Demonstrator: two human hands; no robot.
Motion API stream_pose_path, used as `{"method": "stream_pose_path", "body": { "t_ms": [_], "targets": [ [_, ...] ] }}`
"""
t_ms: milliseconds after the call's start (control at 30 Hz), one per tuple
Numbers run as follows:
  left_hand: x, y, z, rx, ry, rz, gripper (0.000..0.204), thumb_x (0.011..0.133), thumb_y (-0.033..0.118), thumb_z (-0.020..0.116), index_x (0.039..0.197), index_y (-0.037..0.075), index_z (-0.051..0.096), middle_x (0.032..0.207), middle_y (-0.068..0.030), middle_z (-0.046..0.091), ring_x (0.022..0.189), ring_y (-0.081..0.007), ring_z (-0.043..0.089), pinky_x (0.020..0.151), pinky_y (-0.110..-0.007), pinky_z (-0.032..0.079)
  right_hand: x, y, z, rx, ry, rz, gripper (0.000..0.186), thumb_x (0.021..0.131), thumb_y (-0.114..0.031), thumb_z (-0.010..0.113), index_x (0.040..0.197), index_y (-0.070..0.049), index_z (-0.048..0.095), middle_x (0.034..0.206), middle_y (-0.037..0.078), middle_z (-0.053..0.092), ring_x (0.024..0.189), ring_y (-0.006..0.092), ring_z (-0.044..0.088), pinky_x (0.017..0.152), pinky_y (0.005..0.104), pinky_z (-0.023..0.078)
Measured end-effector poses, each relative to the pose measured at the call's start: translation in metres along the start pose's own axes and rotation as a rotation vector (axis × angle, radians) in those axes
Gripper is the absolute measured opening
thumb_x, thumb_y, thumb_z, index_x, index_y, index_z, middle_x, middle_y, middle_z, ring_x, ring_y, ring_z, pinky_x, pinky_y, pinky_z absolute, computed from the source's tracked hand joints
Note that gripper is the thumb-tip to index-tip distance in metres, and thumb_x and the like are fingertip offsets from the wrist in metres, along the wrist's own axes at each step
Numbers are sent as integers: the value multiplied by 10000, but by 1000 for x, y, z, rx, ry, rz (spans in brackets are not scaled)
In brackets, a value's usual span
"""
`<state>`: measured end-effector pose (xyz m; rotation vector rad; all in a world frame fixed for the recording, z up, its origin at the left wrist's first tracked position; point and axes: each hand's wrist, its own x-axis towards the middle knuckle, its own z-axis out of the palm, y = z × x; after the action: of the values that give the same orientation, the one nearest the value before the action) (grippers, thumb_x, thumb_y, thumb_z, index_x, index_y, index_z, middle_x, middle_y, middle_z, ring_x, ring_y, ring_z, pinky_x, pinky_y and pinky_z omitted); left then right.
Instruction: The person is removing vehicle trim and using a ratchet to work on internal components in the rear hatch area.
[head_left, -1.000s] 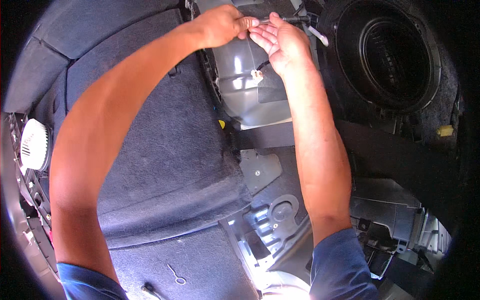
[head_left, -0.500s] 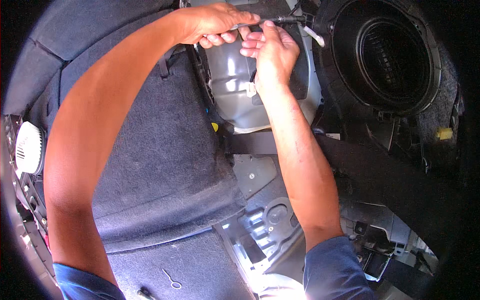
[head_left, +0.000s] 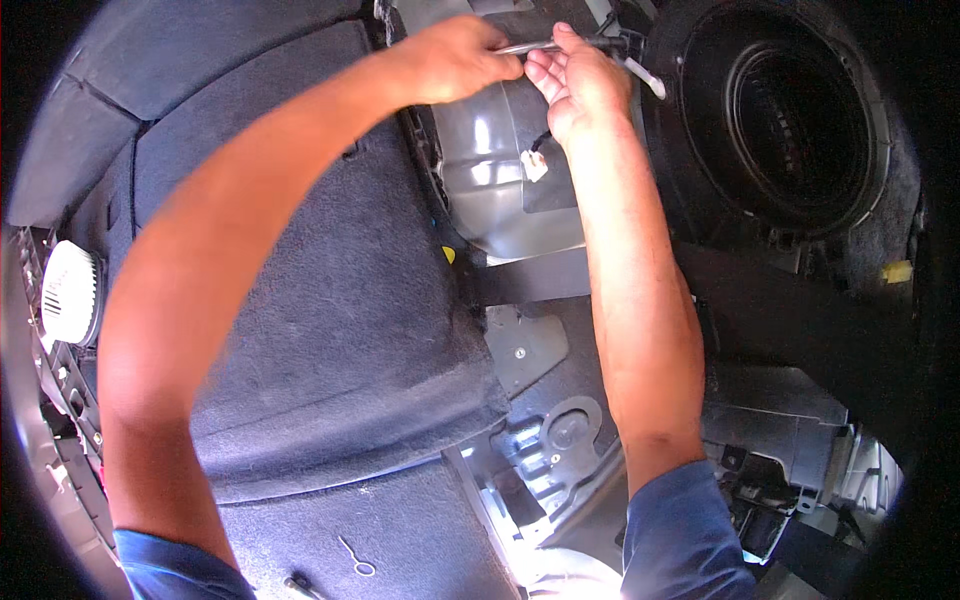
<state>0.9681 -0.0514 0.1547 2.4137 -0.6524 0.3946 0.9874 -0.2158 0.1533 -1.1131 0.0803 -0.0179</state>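
Observation:
At the top of the view, a slim silver wrench-like tool (head_left: 526, 47) lies nearly level between my hands. My left hand (head_left: 458, 58) is closed around its left end. My right hand (head_left: 592, 88), thumb up and fingers curled, grips it farther right, close to a dark fitting (head_left: 622, 45) by the body panel. Just past my right fingers, a short white piece (head_left: 646, 78) sticks out. Below the hands, a white connector (head_left: 535, 165) hangs on a dark wire against the bare silver metal panel (head_left: 470, 190). The tool's exact kind and its right tip are hidden.
A large round black speaker-like opening (head_left: 800, 130) sits at the right. Dark carpeted seat backs (head_left: 330, 270) fill the left middle. On the carpet at the bottom lie a ring-ended metal hook (head_left: 362, 566) and a dark-ended tool (head_left: 300, 585). A white-bristled brush (head_left: 70, 292) is at far left.
Both hands have shifted slightly right in view with the tool. My left hand has turned into a tighter fist, and the scene has shifted a little right.

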Motion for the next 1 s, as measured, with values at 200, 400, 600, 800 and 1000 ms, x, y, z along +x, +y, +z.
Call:
{"method": "stream_pose_path", "body": {
  "t_ms": [200, 400, 600, 800, 1000],
  "targets": [
    [1, 24, -24, -412, -332, -424, 414, 922, 433, 548, 853, 31, 621, 567, -10, 483, 451, -134, 446, 420, -287, 365, 5, -3, -23, 78, -105, -22, 242, 944, -185, 550, 1049, 32, 537, 896, 125, 586, 798, 204, 608, 731, 352, 555],
    [-21, 39, -3, 637, 126, 94, 283, 903, 344, 565, 893, 66, 620, 771, -164, 660, 681, -333, 655, 598, -430, 538, -25, -7, -9, -160, -141, 57, 310, 916, -274, 617, 961, 31, 579, 877, 139, 639, 749, 219, 643, 743, 364, 551],
    [-20, 12, -8, 39, -7, 6, 382, 886, 423, 584, 928, 46, 633, 656, -110, 584, 530, -177, 594, 448, -314, 471, -29, -7, 5, -134, -74, 28, 253, 919, -197, 592, 931, 54, 564, 853, 168, 622, 744, 256, 655, 723, 393, 576],
    [-23, 26, -17, -459, -365, -427, 512, 905, 513, 537, 877, 9, 620, 582, -37, 511, 451, -137, 481, 382, -271, 368, -27, -7, -3, 101, -162, 74, 233, 940, -143, 527, 965, 89, 525, 907, 225, 619, 807, 322, 660, 762, 425, 580],
    [-32, 37, -1, 570, 89, -29, 300, 931, 321, 531, 851, 40, 602, 748, -195, 651, 724, -366, 656, 641, -468, 530, -31, -13, -4, -79, -116, 143, 250, 921, -167, 590, 1021, 57, 546, 958, 182, 610, 894, 269, 636, 825, 380, 553]
  ]
}}
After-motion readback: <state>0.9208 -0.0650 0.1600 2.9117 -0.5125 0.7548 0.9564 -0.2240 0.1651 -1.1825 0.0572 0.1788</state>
